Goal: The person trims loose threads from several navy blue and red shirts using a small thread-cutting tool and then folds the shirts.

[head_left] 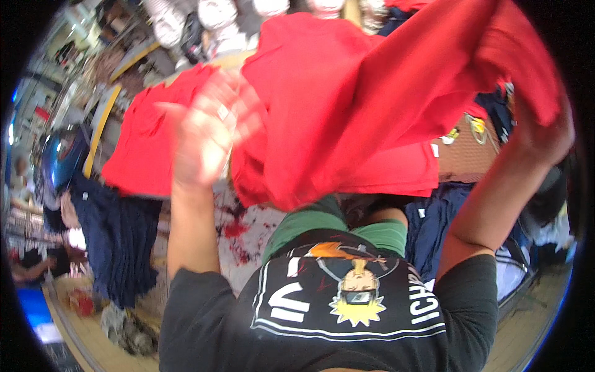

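Note:
My right hand (550, 135), raised at the far right, grips one end of a red cloth piece (396, 93). From there the cloth stretches in loose folds down to the left across the table, over more red fabric. Its exact garment kind is not clear. My left hand (207, 136) is lifted with fingers spread, slightly blurred, and holds nothing. A small white patch shows at its fingers. Behind that hand lies another spread of red fabric (139, 155) on the table's left side. A flat red layer (396, 177) shows under the raised cloth.
Dark blue cloth hangs (118, 242) at the left and another dark blue pile (427, 217) lies at the right. White bundles (217, 13) line the far edge. A brown surface (468, 152) holds small yellow items. Red scraps (235, 230) litter the floor.

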`<state>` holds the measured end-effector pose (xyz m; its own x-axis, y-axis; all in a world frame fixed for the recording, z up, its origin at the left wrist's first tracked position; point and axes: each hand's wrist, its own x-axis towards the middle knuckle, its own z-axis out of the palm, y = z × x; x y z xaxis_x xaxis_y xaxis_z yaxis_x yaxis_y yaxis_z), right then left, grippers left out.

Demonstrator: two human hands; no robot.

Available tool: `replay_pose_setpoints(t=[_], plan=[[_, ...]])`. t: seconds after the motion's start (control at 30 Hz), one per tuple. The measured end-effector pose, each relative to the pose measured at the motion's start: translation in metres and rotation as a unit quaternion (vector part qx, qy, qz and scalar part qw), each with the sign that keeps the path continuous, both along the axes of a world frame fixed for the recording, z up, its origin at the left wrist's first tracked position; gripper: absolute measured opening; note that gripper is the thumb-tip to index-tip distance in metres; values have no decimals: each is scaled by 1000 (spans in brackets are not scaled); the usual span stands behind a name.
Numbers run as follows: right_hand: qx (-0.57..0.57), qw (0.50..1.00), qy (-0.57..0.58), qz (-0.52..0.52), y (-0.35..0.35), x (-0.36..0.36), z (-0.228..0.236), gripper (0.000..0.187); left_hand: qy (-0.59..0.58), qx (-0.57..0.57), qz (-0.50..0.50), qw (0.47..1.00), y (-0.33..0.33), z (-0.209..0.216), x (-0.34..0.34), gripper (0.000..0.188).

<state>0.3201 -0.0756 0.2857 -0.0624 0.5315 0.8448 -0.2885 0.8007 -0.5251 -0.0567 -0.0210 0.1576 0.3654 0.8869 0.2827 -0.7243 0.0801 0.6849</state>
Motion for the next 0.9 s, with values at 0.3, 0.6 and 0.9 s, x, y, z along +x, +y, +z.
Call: replay_pose_setpoints(t=[0.3,0.6,0.9], plan=[[55,942,237,-230,-17,-5,5,38,135,-241,-304,912,-57,-79,114,43],[18,963,137,-231,-87,136,6,41,405,259,105,871,-69,40,50,48],[-303,945,41,-113,95,85,-50,37,351,72,103,928,71,100,8,37]])
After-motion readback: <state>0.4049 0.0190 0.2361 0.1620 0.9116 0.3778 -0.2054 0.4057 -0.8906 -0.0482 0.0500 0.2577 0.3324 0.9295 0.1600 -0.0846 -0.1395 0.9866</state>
